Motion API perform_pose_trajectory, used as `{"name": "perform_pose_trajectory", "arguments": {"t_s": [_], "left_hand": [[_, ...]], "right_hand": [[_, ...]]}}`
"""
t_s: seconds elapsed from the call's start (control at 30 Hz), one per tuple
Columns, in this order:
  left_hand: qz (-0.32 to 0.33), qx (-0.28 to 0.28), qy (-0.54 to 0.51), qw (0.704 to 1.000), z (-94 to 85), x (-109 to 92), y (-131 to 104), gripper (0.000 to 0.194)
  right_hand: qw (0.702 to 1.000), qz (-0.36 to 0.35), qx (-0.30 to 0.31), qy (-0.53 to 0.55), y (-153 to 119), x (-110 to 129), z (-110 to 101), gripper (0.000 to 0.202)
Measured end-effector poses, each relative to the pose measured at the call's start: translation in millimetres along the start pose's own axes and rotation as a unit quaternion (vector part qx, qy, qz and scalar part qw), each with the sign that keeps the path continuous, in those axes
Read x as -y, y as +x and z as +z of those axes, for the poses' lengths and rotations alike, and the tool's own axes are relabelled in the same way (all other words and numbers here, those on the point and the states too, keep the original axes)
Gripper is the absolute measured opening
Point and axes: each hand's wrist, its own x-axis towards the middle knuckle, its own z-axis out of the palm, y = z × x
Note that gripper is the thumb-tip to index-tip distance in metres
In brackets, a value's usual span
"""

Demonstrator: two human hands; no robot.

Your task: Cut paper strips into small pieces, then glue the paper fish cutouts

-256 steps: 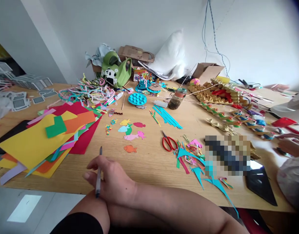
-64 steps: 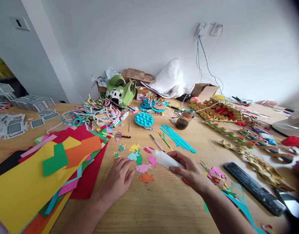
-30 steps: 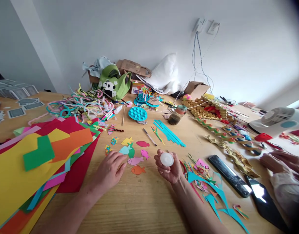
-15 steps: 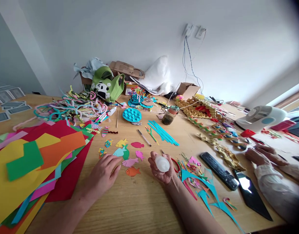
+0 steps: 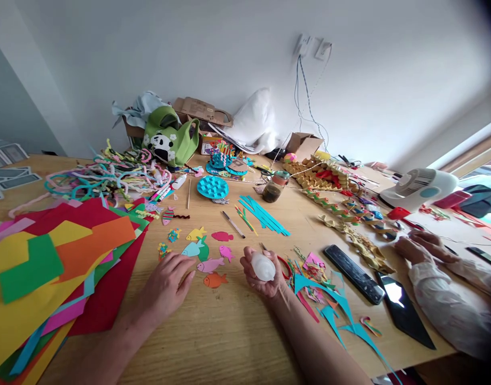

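My right hand is wrapped round a white, translucent bottle, whose round end faces me. My left hand rests palm down near the light blue paper fish, its fingers loosely spread and apparently holding nothing. Beside it lie a pink fish, an orange fish, a yellow fish, a magenta fish and a red fish. A green fish is partly under the light blue one.
Coloured paper sheets cover the left. Blue strips, a pen and a glass jar stand or lie ahead. Paper scraps and a black phone are at right, near another person's hands.
The whole view has shifted slightly. The bottle in my right hand is tilted a little differently; my left hand has barely moved.
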Motion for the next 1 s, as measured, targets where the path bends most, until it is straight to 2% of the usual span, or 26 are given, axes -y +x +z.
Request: {"name": "perform_pose_trajectory", "arguments": {"t_s": [0.13,0.33,0.5,0.73,0.83,1.0], "left_hand": [[-0.005,0.006,0.000,1.000,-1.5,-1.1,0.5,0.021],[-0.049,0.041,0.024,0.998,-5.6,-2.0,2.0,0.023],[-0.074,0.063,0.040,0.994,-6.6,-2.0,1.0,0.021],[-0.086,0.098,0.045,0.990,-8.7,-10.0,2.6,0.021],[-0.082,0.123,0.037,0.988,-9.9,-16.2,5.2,0.024],[-0.056,0.171,0.022,0.983,-8.0,-23.9,5.8,0.030]], "right_hand": [[0.999,-0.006,-0.044,0.019,-3.5,5.2,-2.0,0.028],[0.969,-0.082,-0.223,0.063,-5.9,13.2,-3.6,0.037],[0.947,-0.125,-0.295,0.023,-0.9,8.0,0.5,0.037],[0.935,-0.132,-0.328,0.028,-1.1,6.1,1.3,0.039],[0.947,-0.112,-0.293,0.070,0.5,8.7,5.8,0.029],[0.957,-0.082,-0.255,0.111,2.6,11.1,11.3,0.034]]}}
